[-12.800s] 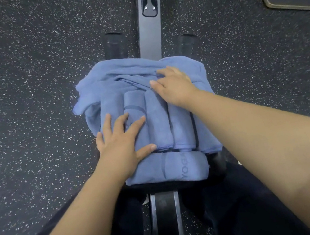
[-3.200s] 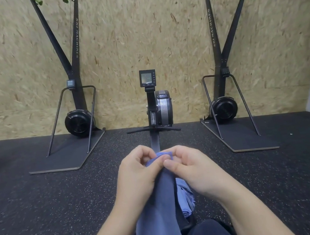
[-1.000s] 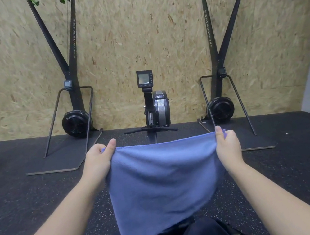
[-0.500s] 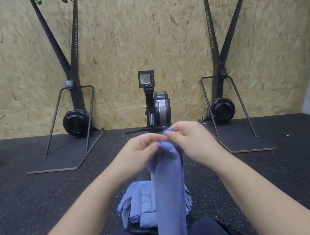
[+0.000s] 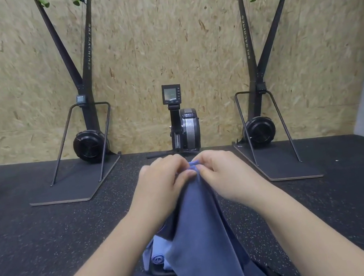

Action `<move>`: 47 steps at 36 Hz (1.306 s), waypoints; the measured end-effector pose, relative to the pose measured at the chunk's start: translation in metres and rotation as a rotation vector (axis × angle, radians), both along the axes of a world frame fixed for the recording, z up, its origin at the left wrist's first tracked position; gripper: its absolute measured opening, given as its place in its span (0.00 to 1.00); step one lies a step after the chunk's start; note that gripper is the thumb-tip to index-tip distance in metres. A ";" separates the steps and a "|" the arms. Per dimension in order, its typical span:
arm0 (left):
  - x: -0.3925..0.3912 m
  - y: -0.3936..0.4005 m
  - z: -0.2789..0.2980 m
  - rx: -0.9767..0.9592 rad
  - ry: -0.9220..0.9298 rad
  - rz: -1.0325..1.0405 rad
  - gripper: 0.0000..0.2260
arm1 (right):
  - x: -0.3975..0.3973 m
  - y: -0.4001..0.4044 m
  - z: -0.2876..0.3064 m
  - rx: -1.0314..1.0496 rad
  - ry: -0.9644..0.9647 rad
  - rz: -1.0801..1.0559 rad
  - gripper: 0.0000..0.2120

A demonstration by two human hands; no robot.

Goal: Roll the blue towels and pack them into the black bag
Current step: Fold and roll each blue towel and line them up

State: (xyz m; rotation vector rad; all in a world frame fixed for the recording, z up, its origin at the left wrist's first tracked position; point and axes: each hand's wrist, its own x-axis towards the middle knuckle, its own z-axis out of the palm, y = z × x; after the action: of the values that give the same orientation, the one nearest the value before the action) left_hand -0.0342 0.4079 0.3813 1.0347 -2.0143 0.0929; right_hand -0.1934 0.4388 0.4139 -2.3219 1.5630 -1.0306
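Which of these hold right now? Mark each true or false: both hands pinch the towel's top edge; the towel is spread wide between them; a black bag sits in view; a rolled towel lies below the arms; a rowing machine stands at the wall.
1. Left hand and right hand pinch the towel at its top: true.
2. The towel is spread wide: false, it hangs gathered, hands together.
3. A black bag is in view: false, none shows.
4. A rolled towel lies below the arms: true.
5. A rowing machine stands at the wall: true.
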 end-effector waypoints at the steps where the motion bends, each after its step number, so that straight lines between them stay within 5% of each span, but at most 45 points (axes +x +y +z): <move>1: 0.000 0.001 -0.001 -0.024 -0.002 0.003 0.15 | 0.000 0.001 0.001 -0.001 0.028 0.001 0.10; 11: -0.002 0.003 -0.002 -0.027 0.110 -0.021 0.09 | 0.001 0.012 0.008 0.036 0.071 0.014 0.11; 17: -0.001 0.005 0.002 0.143 0.386 -0.013 0.12 | 0.001 0.012 0.008 0.083 -0.203 0.113 0.05; 23: -0.001 0.003 0.004 0.217 0.394 -0.145 0.08 | -0.002 -0.001 -0.004 -0.011 -0.352 0.068 0.04; 29: 0.018 -0.007 -0.015 0.122 0.055 -0.166 0.05 | -0.012 -0.015 -0.009 -0.116 -0.450 0.011 0.08; 37: 0.054 -0.034 -0.042 0.082 -0.319 0.005 0.19 | -0.033 -0.042 -0.022 -0.123 -0.489 -0.057 0.08; 43: 0.066 -0.060 -0.035 0.041 -0.331 0.040 0.19 | -0.048 -0.084 -0.057 -0.145 -0.195 -0.309 0.08; 47: 0.054 -0.075 -0.042 0.130 -0.301 0.010 0.14 | -0.043 -0.108 -0.081 -0.130 -0.212 -0.422 0.09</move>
State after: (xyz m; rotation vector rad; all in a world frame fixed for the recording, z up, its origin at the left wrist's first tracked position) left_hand 0.0202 0.3326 0.3397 1.1694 -2.3118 0.1312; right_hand -0.2367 0.3309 0.3332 -1.9128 1.9923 -1.4545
